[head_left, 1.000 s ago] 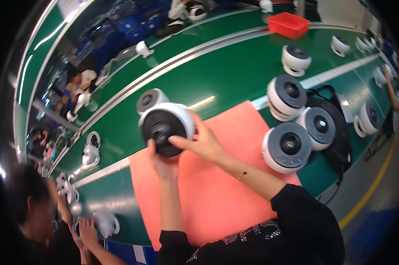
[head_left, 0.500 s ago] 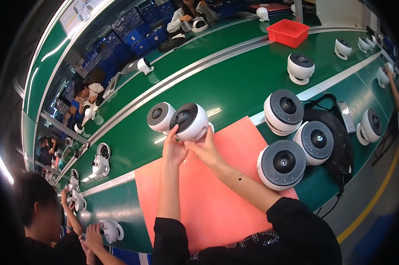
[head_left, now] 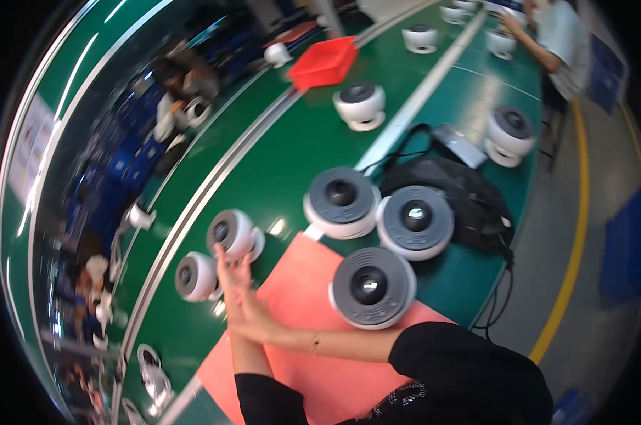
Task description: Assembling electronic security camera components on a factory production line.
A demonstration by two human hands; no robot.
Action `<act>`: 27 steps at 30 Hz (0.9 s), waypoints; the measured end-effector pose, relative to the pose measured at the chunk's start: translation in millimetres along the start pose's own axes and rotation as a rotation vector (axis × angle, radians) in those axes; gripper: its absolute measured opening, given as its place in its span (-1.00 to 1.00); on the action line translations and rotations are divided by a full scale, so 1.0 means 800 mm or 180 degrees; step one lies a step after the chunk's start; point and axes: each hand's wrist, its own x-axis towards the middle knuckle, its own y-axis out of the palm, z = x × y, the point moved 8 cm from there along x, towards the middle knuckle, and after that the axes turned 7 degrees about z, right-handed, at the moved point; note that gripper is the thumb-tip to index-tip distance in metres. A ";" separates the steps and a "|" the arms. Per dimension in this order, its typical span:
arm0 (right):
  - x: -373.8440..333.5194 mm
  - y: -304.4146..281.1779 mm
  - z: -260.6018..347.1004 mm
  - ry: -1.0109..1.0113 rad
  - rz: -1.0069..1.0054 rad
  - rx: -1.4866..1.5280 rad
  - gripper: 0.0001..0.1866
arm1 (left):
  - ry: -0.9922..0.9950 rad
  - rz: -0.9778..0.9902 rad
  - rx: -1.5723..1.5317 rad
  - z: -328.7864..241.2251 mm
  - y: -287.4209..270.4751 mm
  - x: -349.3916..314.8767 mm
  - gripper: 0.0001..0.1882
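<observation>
Green bench (head_left: 274, 180) — L hand (head_left: 229, 280) mostly open, at wht cam (head_left: 232, 232).

Fingers (head_left: 228, 275) blurred, grip unclear, far co-worker (head_left: 186, 81) smeared; pale-shirted co-worker (head_left: 563, 39) cut off at top

You are in what looks like a factory assembly hall: a long green tabletop (head_left: 292, 163) carries many matching white round-headed devices (head_left: 359, 108), a co-worker (head_left: 563, 42) handles another farther along, and a yellow line (head_left: 583, 170) marks your grey floor (head_left: 541, 262).
</observation>
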 end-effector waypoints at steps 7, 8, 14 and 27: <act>-0.029 -0.033 0.046 0.0018 0.0178 -0.0156 -0.33 | -0.0415 0.0017 0.0409 0.032 0.042 -0.049 -0.37; -0.032 -0.022 0.051 -0.0224 0.0166 -0.0256 -0.34 | -0.0334 0.0176 0.0347 0.029 0.016 -0.045 -0.39; -0.040 0.016 0.051 -0.0420 0.0641 -0.0218 -0.37 | 0.0172 0.0378 0.0899 -0.013 -0.025 -0.109 -0.60; -0.044 0.067 -0.010 -0.0803 0.0592 -0.1250 -0.36 | -0.0340 0.0367 0.1680 0.052 -0.107 -0.094 -0.74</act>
